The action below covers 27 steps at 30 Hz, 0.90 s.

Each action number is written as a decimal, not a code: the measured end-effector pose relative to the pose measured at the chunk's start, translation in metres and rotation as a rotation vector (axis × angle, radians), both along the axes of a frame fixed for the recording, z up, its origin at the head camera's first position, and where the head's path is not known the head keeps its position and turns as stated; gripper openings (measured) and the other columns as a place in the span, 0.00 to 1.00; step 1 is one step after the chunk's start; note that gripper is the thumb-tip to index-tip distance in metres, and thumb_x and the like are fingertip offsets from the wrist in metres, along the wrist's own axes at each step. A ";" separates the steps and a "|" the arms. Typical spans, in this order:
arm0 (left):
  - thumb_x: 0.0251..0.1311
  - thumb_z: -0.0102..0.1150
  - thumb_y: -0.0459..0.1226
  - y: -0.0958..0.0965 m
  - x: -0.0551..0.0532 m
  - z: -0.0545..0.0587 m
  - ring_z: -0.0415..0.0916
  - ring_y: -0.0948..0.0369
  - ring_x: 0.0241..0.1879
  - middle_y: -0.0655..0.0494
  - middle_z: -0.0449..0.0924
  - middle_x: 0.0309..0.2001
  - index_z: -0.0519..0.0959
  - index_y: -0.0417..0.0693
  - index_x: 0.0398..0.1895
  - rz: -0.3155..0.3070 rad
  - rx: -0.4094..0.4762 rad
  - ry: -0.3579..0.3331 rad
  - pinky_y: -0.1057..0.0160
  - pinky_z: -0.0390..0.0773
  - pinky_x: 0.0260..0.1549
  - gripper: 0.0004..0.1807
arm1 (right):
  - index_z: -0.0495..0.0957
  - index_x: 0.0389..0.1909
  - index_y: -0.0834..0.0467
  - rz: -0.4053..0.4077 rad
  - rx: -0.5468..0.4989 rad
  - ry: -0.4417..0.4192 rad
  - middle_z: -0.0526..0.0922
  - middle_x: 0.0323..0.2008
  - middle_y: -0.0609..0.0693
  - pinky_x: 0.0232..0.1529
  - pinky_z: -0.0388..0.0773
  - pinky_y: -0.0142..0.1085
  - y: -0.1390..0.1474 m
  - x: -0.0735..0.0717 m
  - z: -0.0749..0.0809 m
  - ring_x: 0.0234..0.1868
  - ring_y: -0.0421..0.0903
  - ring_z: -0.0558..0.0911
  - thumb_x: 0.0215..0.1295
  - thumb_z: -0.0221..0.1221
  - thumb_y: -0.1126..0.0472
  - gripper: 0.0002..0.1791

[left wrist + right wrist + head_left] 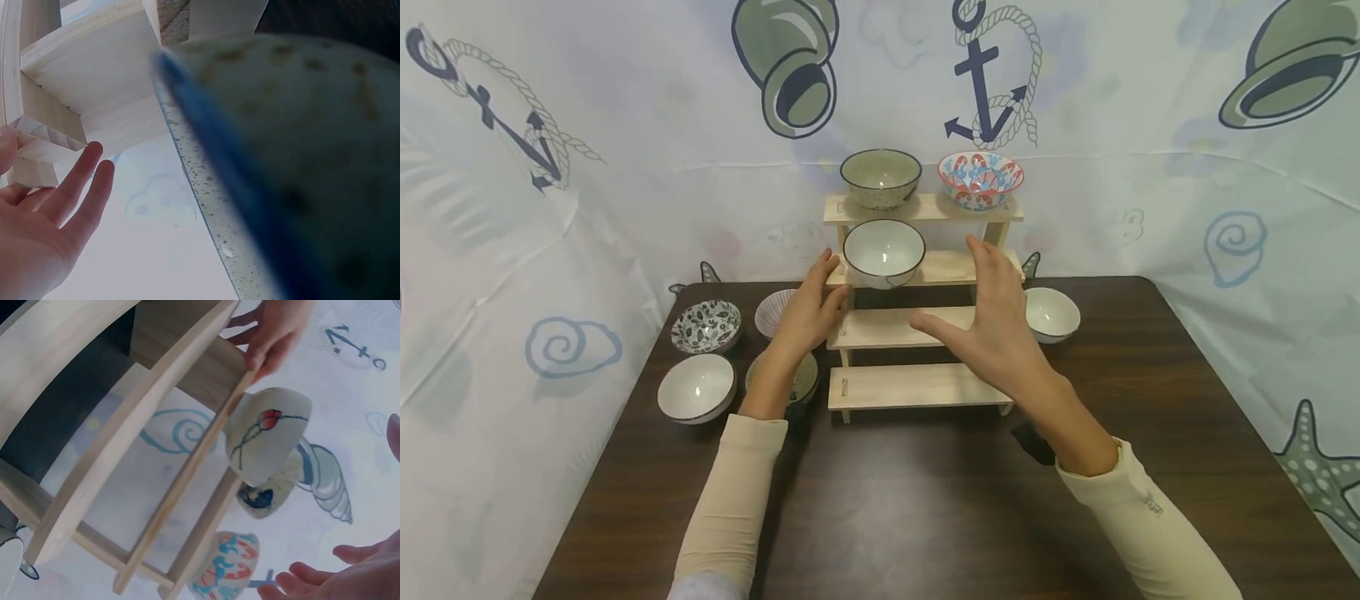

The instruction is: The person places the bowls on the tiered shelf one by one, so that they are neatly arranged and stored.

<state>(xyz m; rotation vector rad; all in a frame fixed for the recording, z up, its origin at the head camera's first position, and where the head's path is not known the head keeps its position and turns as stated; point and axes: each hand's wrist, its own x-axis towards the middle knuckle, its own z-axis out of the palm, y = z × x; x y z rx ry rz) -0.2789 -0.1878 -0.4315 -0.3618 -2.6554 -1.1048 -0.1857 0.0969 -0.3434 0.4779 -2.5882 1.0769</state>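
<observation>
A white bowl (884,250) with a dark rim sits on the left part of the stepped wooden rack's second-highest board (951,267). Its outside shows a red flower in the right wrist view. Beside that board's left end is my left hand (811,312), fingers mostly straight, fingertips at the wood; how firmly they touch is unclear. My right hand (992,325) is held in front of the rack's right side, thumb spread wide, holding nothing. On the top board (928,208) stand a speckled green bowl (881,179) and a red-and-blue patterned bowl (981,179).
Left of the rack, the dark table (880,508) holds a black-and-white floral bowl (706,326), a white bowl (697,388), a striped bowl (771,312) and a greenish bowl (806,379), partly behind my forearm. Another white bowl (1052,315) stands at right. Patterned cloth (1097,192) hangs behind.
</observation>
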 end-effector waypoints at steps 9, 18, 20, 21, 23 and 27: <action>0.79 0.50 0.48 0.000 0.000 0.001 0.72 0.46 0.71 0.58 0.47 0.85 0.57 0.51 0.82 0.007 0.023 -0.020 0.38 0.68 0.70 0.34 | 0.46 0.83 0.54 0.008 0.006 0.018 0.53 0.80 0.59 0.78 0.46 0.63 0.010 0.016 0.003 0.82 0.58 0.50 0.60 0.72 0.43 0.59; 0.79 0.51 0.47 0.001 0.001 0.000 0.76 0.48 0.69 0.61 0.46 0.85 0.56 0.50 0.82 -0.002 0.037 -0.026 0.39 0.74 0.66 0.34 | 0.47 0.83 0.56 -0.016 0.010 -0.019 0.54 0.80 0.58 0.77 0.48 0.66 0.021 0.030 -0.002 0.81 0.60 0.51 0.62 0.72 0.46 0.58; 0.79 0.51 0.47 0.001 0.001 0.000 0.75 0.47 0.69 0.60 0.46 0.85 0.56 0.50 0.82 -0.008 0.039 -0.023 0.39 0.74 0.66 0.34 | 0.45 0.83 0.55 -0.021 0.008 -0.036 0.53 0.81 0.58 0.76 0.48 0.67 0.024 0.032 -0.004 0.81 0.60 0.50 0.62 0.73 0.46 0.59; 0.79 0.50 0.47 0.001 0.001 0.000 0.75 0.47 0.69 0.60 0.46 0.85 0.56 0.50 0.82 -0.007 0.037 -0.022 0.39 0.74 0.66 0.34 | 0.45 0.83 0.55 -0.024 0.008 -0.040 0.52 0.81 0.58 0.76 0.49 0.67 0.026 0.033 -0.005 0.81 0.60 0.50 0.62 0.73 0.46 0.59; 0.79 0.50 0.47 0.001 0.001 0.000 0.75 0.47 0.69 0.60 0.46 0.85 0.56 0.51 0.82 -0.005 0.032 -0.019 0.39 0.73 0.66 0.34 | 0.44 0.83 0.55 -0.031 0.004 -0.044 0.52 0.81 0.58 0.75 0.49 0.68 0.030 0.034 -0.008 0.81 0.61 0.50 0.62 0.73 0.46 0.59; 0.79 0.50 0.48 0.000 0.001 0.000 0.75 0.47 0.69 0.59 0.46 0.85 0.56 0.51 0.82 -0.001 0.027 -0.019 0.39 0.71 0.68 0.34 | 0.44 0.84 0.56 -0.037 -0.001 -0.030 0.51 0.81 0.60 0.75 0.48 0.68 0.038 0.035 -0.012 0.81 0.62 0.50 0.62 0.73 0.48 0.60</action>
